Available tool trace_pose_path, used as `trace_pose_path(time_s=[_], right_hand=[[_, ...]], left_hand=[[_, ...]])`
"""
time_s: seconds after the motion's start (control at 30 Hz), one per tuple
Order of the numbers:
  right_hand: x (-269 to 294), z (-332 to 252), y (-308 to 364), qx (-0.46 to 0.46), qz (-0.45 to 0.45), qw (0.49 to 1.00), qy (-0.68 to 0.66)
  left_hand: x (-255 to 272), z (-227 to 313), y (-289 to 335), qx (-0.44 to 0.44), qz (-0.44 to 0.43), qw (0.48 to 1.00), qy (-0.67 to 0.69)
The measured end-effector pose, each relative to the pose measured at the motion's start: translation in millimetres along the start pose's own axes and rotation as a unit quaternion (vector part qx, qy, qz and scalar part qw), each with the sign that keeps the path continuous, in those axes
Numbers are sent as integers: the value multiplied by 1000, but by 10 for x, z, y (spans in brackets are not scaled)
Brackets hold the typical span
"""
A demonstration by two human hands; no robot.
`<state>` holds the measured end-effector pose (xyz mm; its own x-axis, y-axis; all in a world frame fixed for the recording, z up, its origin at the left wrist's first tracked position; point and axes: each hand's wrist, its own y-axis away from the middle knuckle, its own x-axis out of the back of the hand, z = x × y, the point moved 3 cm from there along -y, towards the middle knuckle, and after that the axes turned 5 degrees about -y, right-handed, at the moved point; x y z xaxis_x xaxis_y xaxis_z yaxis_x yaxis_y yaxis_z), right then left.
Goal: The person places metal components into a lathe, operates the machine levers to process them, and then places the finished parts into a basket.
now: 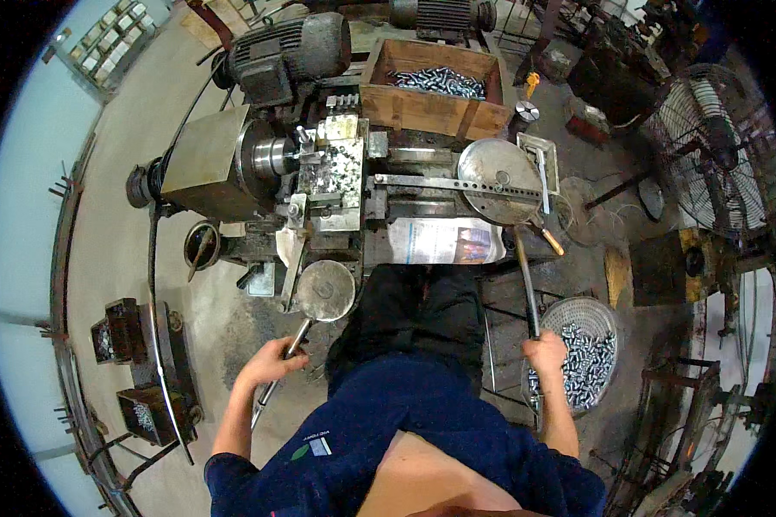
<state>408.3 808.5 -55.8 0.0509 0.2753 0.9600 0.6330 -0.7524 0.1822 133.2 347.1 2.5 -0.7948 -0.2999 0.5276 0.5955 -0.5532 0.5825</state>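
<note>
My left hand [272, 362] is closed around a metal lever [265, 398] that slants down from a round steel disc [327, 290] at the machine's near left. My right hand [545, 351] is wrapped round a second long lever [527, 280], which runs up toward a large round plate [500, 179]. A flat bar with a row of holes [457, 184] lies across that plate. Between and beyond my hands stands a lathe-like machine, with a steel chuck [272, 158] at the left and a chip-covered slide [332, 172] beside it.
A wooden box [435, 112] of small metal parts sits behind the machine. Near my right hand is a round perforated basket [608, 314] of similar parts. A newspaper [444, 240] lies on the bed. At right stands a large fan [707, 146]; a motor [293, 56] is at the back.
</note>
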Motion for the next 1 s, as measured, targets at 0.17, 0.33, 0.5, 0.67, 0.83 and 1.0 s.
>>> trace_pose_path(time_s=[0.17, 0.33, 0.5, 0.67, 0.83, 1.0], right_hand=[[355, 645, -629, -138, -5, 986, 98], [875, 715, -1647, -206, 75, 967, 130], [740, 427, -1903, -120, 179, 959, 185], [514, -134, -1268, 58, 274, 956, 90], [-17, 176, -794, 21, 158, 987, 11], [93, -104, -829, 78, 153, 983, -71]], left_hand=[[394, -620, -174, 38, 30, 962, 269], [992, -2160, -944, 71, 253, 964, -45], [1248, -1853, -1401, 56, 303, 893, -327], [1081, -2156, -1563, 115, 229, 876, -408], [681, -2286, -1858, 179, 380, 872, -252], [615, -2730, -1899, 161, 326, 891, -273]])
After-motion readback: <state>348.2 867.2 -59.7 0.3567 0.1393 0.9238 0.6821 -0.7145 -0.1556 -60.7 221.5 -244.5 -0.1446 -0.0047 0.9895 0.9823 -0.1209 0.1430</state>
